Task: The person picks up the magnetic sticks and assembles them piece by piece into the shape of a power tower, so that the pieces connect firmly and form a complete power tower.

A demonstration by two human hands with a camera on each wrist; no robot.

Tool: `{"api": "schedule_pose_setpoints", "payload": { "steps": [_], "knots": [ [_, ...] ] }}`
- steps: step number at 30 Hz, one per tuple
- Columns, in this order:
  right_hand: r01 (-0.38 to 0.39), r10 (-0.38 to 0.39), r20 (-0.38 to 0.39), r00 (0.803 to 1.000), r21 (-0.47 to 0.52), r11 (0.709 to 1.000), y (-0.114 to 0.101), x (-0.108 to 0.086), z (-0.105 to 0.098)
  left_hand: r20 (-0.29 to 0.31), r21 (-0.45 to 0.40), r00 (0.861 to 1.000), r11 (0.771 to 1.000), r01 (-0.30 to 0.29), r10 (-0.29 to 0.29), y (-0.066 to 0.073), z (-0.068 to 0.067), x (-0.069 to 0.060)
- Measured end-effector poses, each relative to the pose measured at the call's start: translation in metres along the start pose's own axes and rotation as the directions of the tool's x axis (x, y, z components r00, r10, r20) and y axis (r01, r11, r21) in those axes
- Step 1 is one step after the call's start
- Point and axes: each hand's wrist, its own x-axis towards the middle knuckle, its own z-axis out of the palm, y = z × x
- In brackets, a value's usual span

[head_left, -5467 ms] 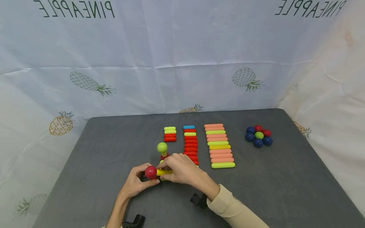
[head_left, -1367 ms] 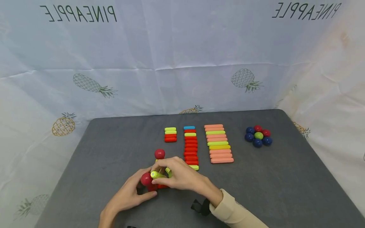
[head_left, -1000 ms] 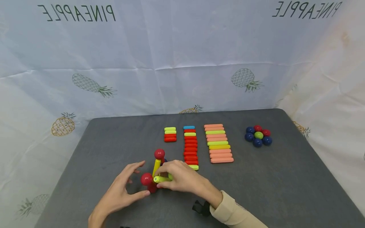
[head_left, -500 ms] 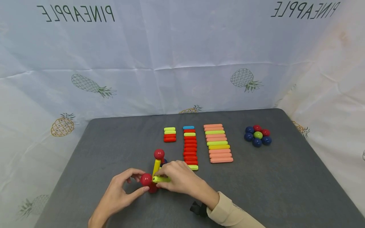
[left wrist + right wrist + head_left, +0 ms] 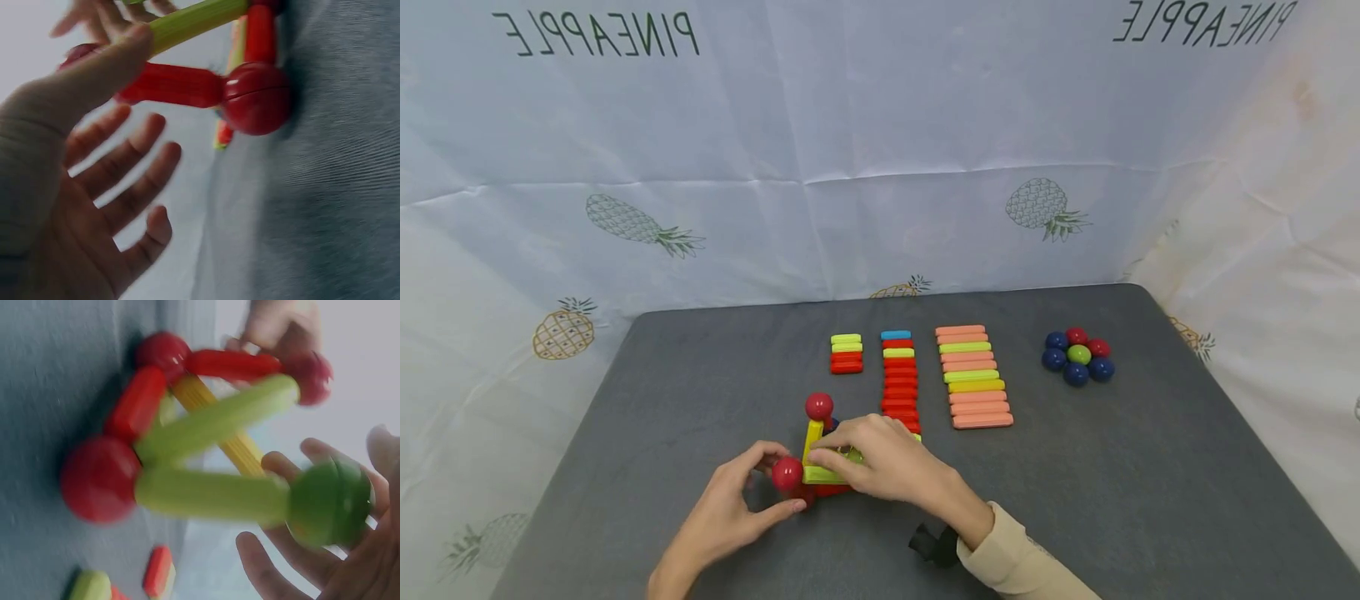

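A construction of balls and rods stands on the dark table. A red ball (image 5: 787, 473) is at its left, another red ball (image 5: 819, 406) at its back, and a yellow rod (image 5: 812, 442) slopes between. One lime rod (image 5: 219, 419) has an end against the raised red ball; whether it is fixed there I cannot tell. Another lime rod (image 5: 212, 495) carries a green ball (image 5: 331, 500). My left hand (image 5: 722, 512) surrounds the left corner, thumb touching, other fingers spread. My right hand (image 5: 898, 467) hovers over the construction, fingers loosely spread around the green ball.
Behind lie a short row of lime and red rods (image 5: 847, 357), a longer mostly red row (image 5: 900, 383) and a row of mostly salmon rods (image 5: 973, 379). Blue, red and green balls (image 5: 1076, 375) cluster right. A pineapple-print cloth (image 5: 865, 225) hangs beyond the table.
Since the earliest frame, the construction has turned and the salmon row lost its nearest lime rod. The right fingers have let go of a lime rod, which now lies level; the left hand moved closer.
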Motion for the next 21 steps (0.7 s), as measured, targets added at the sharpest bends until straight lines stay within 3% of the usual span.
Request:
{"api": "schedule_pose_setpoints", "payload": {
  "steps": [3,6,10,16,18,21],
  "knots": [
    [-0.006,0.009,-0.068,0.998,0.049,0.999,0.005,-0.007,-0.012,0.083,0.005,0.995,0.998,0.059,-0.059,-0.006,0.008,0.001],
    [-0.029,0.033,-0.121,0.992,0.038,0.999,0.011,-0.014,-0.022,0.154,0.019,0.983,0.995,0.096,-0.098,-0.012,0.015,0.003],
    [-0.073,0.076,-0.162,0.984,0.023,0.997,0.025,-0.025,-0.031,0.168,0.022,0.98,0.994,0.104,-0.106,-0.017,0.019,0.005],
    [-0.15,0.133,-0.232,0.964,-0.058,0.987,0.052,-0.043,-0.042,0.081,0.031,0.995,0.998,0.055,-0.057,-0.024,0.014,0.003],
    [-0.179,0.147,-0.254,0.956,-0.107,0.978,0.06,-0.049,-0.045,0.018,0.056,0.996,0.995,0.081,-0.083,-0.026,0.011,0.002],
    [-0.242,0.183,-0.289,0.94,-0.183,0.953,0.073,-0.058,-0.049,-0.069,0.086,0.986,0.984,0.158,-0.153,-0.027,0.008,0.002]
  ]
}}
